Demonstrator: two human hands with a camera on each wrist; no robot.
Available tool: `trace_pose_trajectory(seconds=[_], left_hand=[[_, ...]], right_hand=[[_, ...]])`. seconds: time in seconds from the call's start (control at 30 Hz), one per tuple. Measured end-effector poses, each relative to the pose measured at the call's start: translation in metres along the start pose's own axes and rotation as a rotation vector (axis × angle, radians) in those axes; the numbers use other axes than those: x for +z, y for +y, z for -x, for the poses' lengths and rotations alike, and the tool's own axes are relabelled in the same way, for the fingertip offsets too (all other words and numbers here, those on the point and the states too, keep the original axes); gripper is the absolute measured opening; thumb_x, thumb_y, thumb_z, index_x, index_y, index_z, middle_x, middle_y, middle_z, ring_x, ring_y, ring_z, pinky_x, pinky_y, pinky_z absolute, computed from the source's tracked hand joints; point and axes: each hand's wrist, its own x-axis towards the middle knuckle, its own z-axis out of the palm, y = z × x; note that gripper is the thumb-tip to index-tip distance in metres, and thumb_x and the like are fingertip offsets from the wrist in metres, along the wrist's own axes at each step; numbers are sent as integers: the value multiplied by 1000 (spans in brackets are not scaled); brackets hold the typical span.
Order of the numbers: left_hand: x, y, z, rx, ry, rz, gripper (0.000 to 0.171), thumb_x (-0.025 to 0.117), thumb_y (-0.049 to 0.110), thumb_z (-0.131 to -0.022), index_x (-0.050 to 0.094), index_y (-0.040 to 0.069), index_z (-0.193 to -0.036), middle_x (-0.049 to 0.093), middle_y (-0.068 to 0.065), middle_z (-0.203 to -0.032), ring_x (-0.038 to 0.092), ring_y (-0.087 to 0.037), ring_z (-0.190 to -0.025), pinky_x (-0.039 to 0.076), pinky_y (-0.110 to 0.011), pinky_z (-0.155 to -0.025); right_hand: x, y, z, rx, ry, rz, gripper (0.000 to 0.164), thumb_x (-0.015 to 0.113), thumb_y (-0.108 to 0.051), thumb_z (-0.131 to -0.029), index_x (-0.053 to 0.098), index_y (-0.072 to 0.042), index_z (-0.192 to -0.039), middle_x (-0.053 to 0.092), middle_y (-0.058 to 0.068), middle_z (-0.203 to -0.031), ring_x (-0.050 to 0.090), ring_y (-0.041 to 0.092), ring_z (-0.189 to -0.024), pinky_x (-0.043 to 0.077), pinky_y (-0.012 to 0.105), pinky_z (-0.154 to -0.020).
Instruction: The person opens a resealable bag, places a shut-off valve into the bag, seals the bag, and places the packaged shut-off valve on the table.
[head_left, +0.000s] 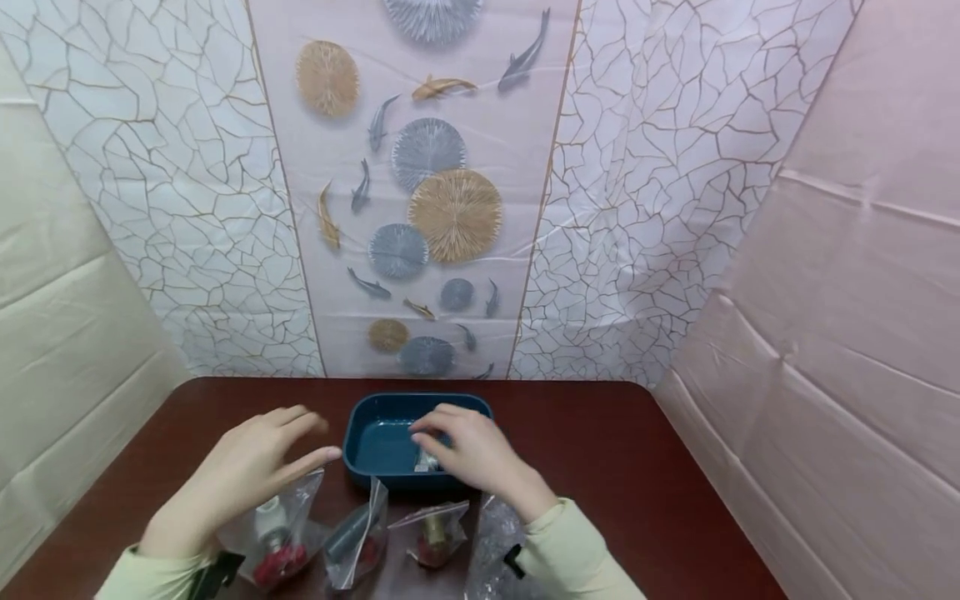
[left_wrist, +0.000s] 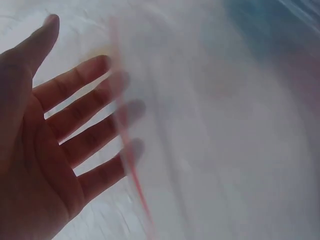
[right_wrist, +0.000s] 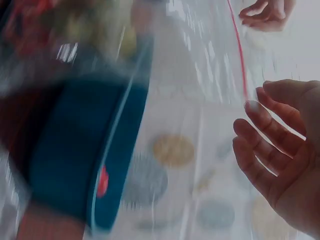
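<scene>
My left hand (head_left: 251, 467) hovers left of the blue tray with thumb and fingers spread, holding nothing. Below it lies a clear zip bag (head_left: 303, 500) containing a white and red item. In the left wrist view, clear plastic with a red zip line (left_wrist: 140, 195) overlaps the fingertips. Over the tray's right side is my right hand (head_left: 480, 450), its fingers loosely bent with nothing between them, as the right wrist view confirms. The blue tray (head_left: 358, 437) stands in the middle of the table, and a small clear packet (head_left: 426, 461) lies inside it, partly behind the right hand.
Along the near side lie a zip bag with a grey-blue cylinder (head_left: 348, 533), a zip bag with a brass-coloured and reddish item (head_left: 435, 542), and crumpled clear plastic (head_left: 491, 542) by the right sleeve. The dark red table (head_left: 585, 450) meets patterned cloth (head_left: 615, 333) at the back.
</scene>
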Motion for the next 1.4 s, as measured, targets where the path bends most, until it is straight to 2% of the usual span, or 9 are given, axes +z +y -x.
trace_pose_trajectory(seconds=[0.17,0.37,0.57,0.8,1.0,1.17,1.27,1.33,1.4], left_hand=[[3,34,-34,112,-19,70,35,54,57,-85,63,27,-100,58,14,-92,56,-5,-76,47,-31,-64],[5,63,-51,239,28,94,29,59,49,-86,64,25,-101,58,13,-93,55,-6,-78,47,-31,-67],[13,88,-53,331,78,115,22,58,42,-89,64,23,-97,57,12,-90,54,-6,-76,46,-29,-67],[31,124,-36,473,65,136,23,54,43,-91,62,21,-91,55,11,-85,52,-6,-73,44,-27,-62],[65,149,-19,612,-73,106,22,57,44,-89,61,23,-91,55,13,-85,53,-5,-75,40,-20,-60],[102,158,-7,701,-298,209,15,59,38,-90,62,24,-97,55,17,-87,50,3,-78,39,-14,-62],[122,160,0,722,-375,245,15,57,34,-91,63,24,-99,56,16,-88,50,5,-79,38,-11,-61],[132,161,5,730,-410,241,18,54,35,-92,64,23,-101,56,16,-90,50,6,-79,37,-9,-59],[140,162,8,730,-455,256,19,52,36,-93,63,23,-102,56,16,-90,48,7,-76,36,-8,-57]], right_hand=[[-34,23,30,103,115,48,16,58,-31,-92,67,-28,-104,57,-20,-94,49,-3,-69,43,22,-63],[-69,35,61,201,203,72,13,62,-28,-90,68,-27,-101,58,-21,-93,50,1,-70,43,24,-60],[-72,41,91,252,192,113,12,64,-27,-89,68,-30,-99,57,-23,-91,46,0,-64,41,21,-57],[-48,43,131,252,58,92,12,67,-21,-86,68,-27,-96,56,-20,-87,47,-2,-64,42,20,-57],[-25,38,158,187,-59,52,11,69,-17,-83,69,-22,-93,57,-17,-87,51,-2,-70,46,21,-59],[-12,33,172,224,-336,-55,16,66,-29,-86,69,-18,-98,56,-15,-90,53,0,-77,47,23,-63],[-1,34,180,189,-426,-56,24,64,-39,-85,67,-20,-99,54,-16,-91,49,-2,-78,45,21,-62],[8,36,187,77,-401,-33,21,64,-38,-85,67,-21,-97,53,-15,-89,47,-5,-77,41,14,-60],[19,39,191,-177,-349,87,13,61,-33,-86,66,-22,-93,52,-16,-88,45,-6,-75,37,10,-61]])
